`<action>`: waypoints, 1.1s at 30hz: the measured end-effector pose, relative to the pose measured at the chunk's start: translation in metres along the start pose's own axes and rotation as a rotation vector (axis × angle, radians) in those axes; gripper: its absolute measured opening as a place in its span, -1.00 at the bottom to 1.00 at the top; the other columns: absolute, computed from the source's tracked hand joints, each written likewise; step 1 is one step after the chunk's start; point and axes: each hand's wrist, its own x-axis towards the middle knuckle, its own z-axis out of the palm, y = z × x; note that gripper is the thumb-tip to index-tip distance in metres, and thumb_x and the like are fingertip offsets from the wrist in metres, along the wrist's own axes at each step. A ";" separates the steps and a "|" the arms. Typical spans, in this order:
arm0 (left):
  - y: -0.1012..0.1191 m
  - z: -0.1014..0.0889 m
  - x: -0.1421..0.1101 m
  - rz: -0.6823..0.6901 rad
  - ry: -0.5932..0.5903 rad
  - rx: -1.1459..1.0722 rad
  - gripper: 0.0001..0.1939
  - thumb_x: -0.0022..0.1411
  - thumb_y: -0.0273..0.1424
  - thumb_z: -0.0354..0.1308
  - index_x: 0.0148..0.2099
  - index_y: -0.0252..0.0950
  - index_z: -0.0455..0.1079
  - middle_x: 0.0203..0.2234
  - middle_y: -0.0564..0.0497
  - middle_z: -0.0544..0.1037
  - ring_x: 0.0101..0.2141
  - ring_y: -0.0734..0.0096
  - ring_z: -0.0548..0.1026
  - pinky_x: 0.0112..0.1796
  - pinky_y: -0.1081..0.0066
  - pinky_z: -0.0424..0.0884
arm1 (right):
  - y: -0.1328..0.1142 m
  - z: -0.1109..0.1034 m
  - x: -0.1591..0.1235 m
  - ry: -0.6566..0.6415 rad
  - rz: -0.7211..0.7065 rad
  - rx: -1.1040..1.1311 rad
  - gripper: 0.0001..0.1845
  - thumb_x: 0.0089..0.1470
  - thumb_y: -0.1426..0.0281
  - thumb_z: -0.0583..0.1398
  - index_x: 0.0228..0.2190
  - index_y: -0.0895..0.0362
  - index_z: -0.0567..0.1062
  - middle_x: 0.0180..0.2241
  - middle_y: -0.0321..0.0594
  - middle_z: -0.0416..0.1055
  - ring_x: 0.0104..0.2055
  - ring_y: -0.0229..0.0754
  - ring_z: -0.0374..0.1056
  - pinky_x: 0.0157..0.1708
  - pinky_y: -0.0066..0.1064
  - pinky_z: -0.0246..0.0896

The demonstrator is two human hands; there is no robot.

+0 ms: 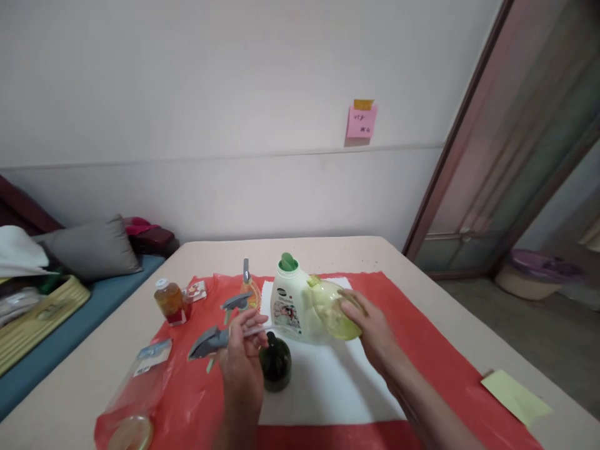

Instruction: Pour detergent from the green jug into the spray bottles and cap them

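Observation:
My left hand [241,359] is closed around a grey spray trigger head [210,342], held above the red cloth [422,350] with its thin tube pointing right. A clear yellowish bottle [330,306] is tipped on its side in my right hand [372,328], which grips it over the white sheet [328,381]. Just behind it stands a white bottle with a green cap [287,294]. A dark green bottle [275,364] stands by my left hand.
On the cloth's left part are an amber jar [169,301], an orange spray bottle [248,289], another grey trigger [235,304], small packets [195,290] and a clear bottle on its side [135,400]. A yellow note [515,397] lies at the table's right. Cushions and a basket sit left.

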 end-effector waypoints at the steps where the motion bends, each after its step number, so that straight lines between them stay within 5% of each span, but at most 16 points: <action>1: -0.001 0.000 0.000 -0.009 -0.006 0.014 -0.71 0.15 -0.21 0.21 -0.18 -0.31 0.50 -0.36 -0.03 0.59 -0.47 0.51 0.47 -0.45 0.52 0.36 | -0.011 0.002 0.012 -0.001 -0.034 -0.131 -0.43 -0.08 0.04 0.34 -0.07 0.05 0.50 -0.06 -0.16 0.51 -0.02 0.00 0.38 -0.01 -0.18 0.21; 8: -0.001 -0.006 0.007 -0.025 -0.018 0.029 -0.74 0.13 -0.24 0.22 -0.23 -0.34 0.49 -0.36 -0.06 0.58 -0.48 0.50 0.48 -0.47 0.50 0.35 | -0.071 0.021 0.070 -0.062 -0.190 -0.745 -0.39 -0.09 0.01 0.30 -0.06 0.08 0.46 -0.08 -0.11 0.48 -0.05 0.01 0.38 -0.06 -0.17 0.22; 13: -0.001 -0.007 0.014 -0.053 -0.035 0.026 -0.73 0.11 -0.19 0.25 -0.29 -0.31 0.49 -0.43 -0.04 0.56 -0.56 0.48 0.44 -0.54 0.48 0.34 | -0.106 0.039 0.085 -0.159 -0.344 -1.131 -0.24 -0.13 -0.03 0.31 0.04 0.12 0.38 0.01 0.01 0.43 -0.01 0.11 0.36 -0.10 -0.14 0.24; 18: -0.004 -0.007 0.018 -0.059 0.012 0.019 -0.75 0.05 -0.22 0.27 -0.32 -0.31 0.50 -0.47 -0.05 0.57 -0.60 0.46 0.43 -0.59 0.48 0.34 | -0.148 0.064 0.089 -0.365 -0.520 -1.551 -0.36 -0.08 0.08 0.30 0.01 0.10 0.39 0.00 -0.02 0.40 0.03 0.13 0.32 -0.17 -0.18 0.23; 24: -0.004 -0.011 0.017 -0.053 0.004 0.001 -0.70 0.10 -0.16 0.24 -0.30 -0.31 0.51 -0.44 -0.06 0.59 -0.58 0.48 0.45 -0.57 0.49 0.36 | -0.169 0.091 0.102 -0.514 -0.600 -1.743 -0.32 -0.10 0.04 0.29 0.01 0.09 0.40 -0.01 -0.03 0.39 0.03 0.14 0.29 -0.22 -0.19 0.22; 33: 0.005 -0.022 0.018 -0.022 -0.023 0.000 -0.61 0.14 -0.07 0.18 -0.28 -0.33 0.49 -0.45 -0.09 0.59 -0.57 0.43 0.47 -0.56 0.45 0.39 | -0.180 0.118 0.104 -0.543 -0.580 -1.866 -0.25 -0.17 0.03 0.31 0.04 0.10 0.39 -0.03 -0.04 0.40 0.01 0.14 0.30 -0.28 -0.21 0.20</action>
